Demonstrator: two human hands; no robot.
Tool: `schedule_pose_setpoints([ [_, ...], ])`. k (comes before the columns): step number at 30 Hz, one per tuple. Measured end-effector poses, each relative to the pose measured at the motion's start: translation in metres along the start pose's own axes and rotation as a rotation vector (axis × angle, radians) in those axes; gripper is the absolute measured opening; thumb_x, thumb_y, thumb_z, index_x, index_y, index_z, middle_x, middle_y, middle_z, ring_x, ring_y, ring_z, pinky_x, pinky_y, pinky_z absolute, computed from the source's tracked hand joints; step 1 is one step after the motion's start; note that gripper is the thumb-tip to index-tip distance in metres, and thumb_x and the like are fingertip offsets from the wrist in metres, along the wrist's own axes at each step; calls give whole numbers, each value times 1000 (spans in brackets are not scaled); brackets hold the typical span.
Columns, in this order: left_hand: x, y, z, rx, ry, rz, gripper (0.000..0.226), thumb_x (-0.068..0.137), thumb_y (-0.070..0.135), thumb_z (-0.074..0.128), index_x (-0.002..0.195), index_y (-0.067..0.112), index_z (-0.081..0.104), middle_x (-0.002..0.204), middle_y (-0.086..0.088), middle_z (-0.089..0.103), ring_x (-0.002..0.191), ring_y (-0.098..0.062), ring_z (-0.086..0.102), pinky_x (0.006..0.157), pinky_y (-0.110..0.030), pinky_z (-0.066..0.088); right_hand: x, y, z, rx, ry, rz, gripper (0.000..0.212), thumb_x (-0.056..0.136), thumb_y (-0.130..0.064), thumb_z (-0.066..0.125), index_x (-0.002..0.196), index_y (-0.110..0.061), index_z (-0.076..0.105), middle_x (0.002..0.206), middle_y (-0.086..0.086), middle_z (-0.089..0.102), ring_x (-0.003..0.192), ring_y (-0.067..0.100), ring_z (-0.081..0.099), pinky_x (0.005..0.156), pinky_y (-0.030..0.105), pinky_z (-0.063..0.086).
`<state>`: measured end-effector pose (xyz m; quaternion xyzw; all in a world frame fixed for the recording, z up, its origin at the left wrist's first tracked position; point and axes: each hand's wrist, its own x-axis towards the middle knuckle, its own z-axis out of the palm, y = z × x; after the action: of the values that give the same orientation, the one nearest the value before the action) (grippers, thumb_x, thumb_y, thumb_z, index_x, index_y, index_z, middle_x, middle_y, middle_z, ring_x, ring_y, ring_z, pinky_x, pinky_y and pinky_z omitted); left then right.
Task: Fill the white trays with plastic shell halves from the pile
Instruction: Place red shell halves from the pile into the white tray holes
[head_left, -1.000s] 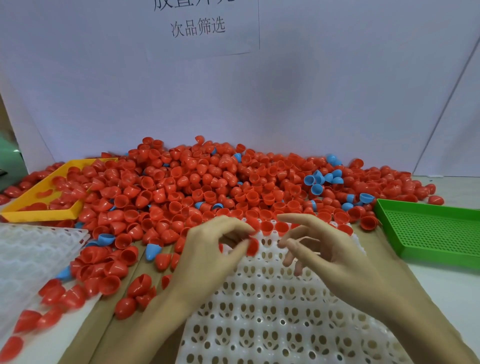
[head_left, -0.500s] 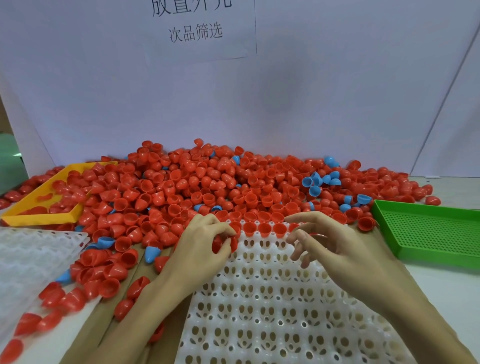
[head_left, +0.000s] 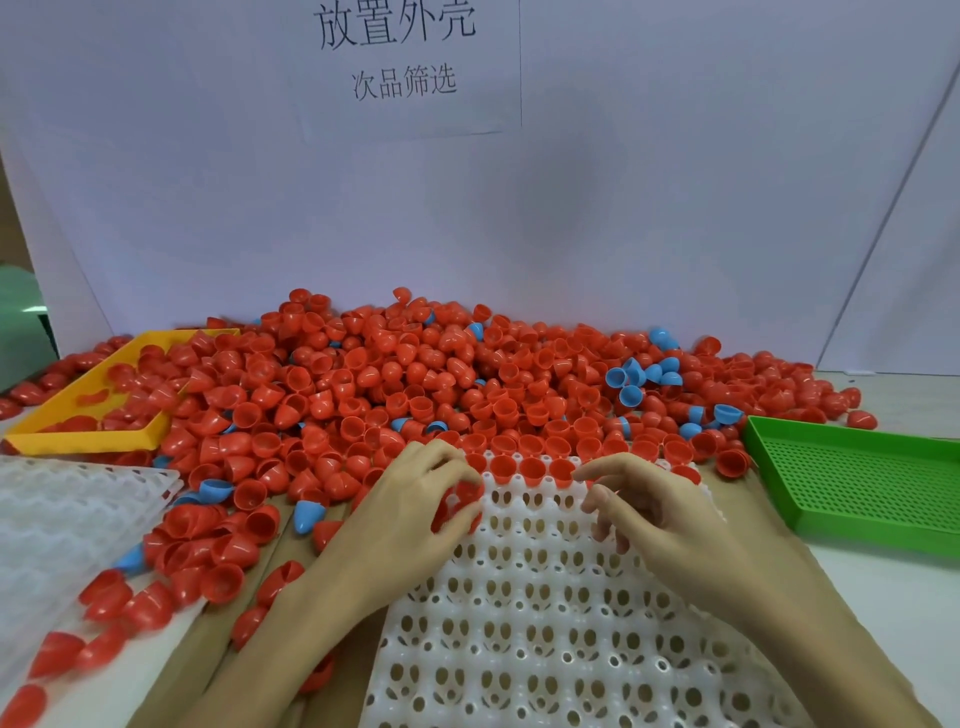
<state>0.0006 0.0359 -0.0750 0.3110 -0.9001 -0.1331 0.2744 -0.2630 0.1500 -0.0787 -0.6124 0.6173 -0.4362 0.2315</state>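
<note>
A big pile of red shell halves (head_left: 395, 384), with a few blue ones (head_left: 631, 379) mixed in, covers the table's far side. In front of me lies a white tray (head_left: 530, 623) with rows of holed cups; several red halves (head_left: 532, 467) sit in its far row. My left hand (head_left: 410, 514) grips red shell halves (head_left: 460, 501) over the tray's far left corner. Above the tray's far right part hovers my right hand (head_left: 654, 514), fingers loosely curled, nothing visible in it.
A yellow tray (head_left: 83, 439) holding red halves stands at the far left. At the right is a green perforated tray (head_left: 862, 483). Another white tray (head_left: 62, 519) lies at the near left, with loose red halves scattered beside it. A white wall with a paper sign rises behind the pile.
My left hand slid left and down from the tray's far row toward its left corner, still holding red halves. My right hand stayed over the tray's far right part.
</note>
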Motion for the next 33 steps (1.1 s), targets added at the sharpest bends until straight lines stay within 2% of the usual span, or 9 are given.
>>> schedule_pose_setpoints([
  [6,-1,0,3,46,-43,48,29,103,38,63,129,27,70,121,21,59,117,1,48,106,-25,39,4,-2,-3,13,-9,1,23,105,-15,62,110,-33,74,89,-4,76,72,15,73,60,21,55],
  [9,-1,-4,-1,84,-40,69,31,103,46,60,129,32,69,120,24,60,120,2,45,105,-24,35,4,-5,-3,26,-21,11,22,105,-11,61,110,-28,74,90,-1,75,73,16,73,61,24,56],
  [16,-3,-11,-6,109,-87,116,30,104,45,57,129,32,67,120,25,60,116,4,47,105,-20,32,15,-19,-11,96,-9,12,22,104,-7,58,111,-19,74,95,2,76,80,21,75,66,29,61],
  [21,0,-13,-11,93,-51,138,33,105,47,50,125,30,70,121,23,58,114,2,51,102,-23,39,63,-18,-18,-173,76,-36,20,104,-12,59,111,-25,72,92,-7,75,83,9,74,70,25,61],
  [24,0,-15,-16,78,16,139,23,106,37,56,118,28,73,115,21,60,107,1,54,98,-19,40,100,-13,-16,-400,148,-84,24,103,-14,62,121,-26,71,109,-8,71,96,4,67,84,20,55],
  [26,-1,-17,-20,87,56,139,17,104,30,61,112,25,75,110,19,62,101,0,55,95,-20,42,121,-11,-13,-503,91,-102,30,102,-15,65,130,-25,70,120,-5,66,104,11,64,94,26,54],
  [29,-2,-19,-22,120,77,147,14,103,27,63,106,23,76,104,17,63,95,-2,55,90,-24,46,142,-10,-4,-688,-81,-100,38,99,-24,71,136,-24,68,131,-3,63,119,16,60,105,31,49],
  [31,-3,-20,-21,131,70,149,13,103,27,64,105,23,76,102,17,63,94,-2,53,89,-25,46,148,-9,4,-800,-143,-92,32,97,-19,73,128,-21,73,129,0,68,122,19,61,106,34,49],
  [33,-3,-21,-20,109,70,148,12,102,28,66,107,23,76,103,17,64,96,-3,54,90,-26,46,151,-8,10,-851,-134,-94,26,96,-9,71,118,-19,77,123,2,73,118,21,65,102,36,53],
])
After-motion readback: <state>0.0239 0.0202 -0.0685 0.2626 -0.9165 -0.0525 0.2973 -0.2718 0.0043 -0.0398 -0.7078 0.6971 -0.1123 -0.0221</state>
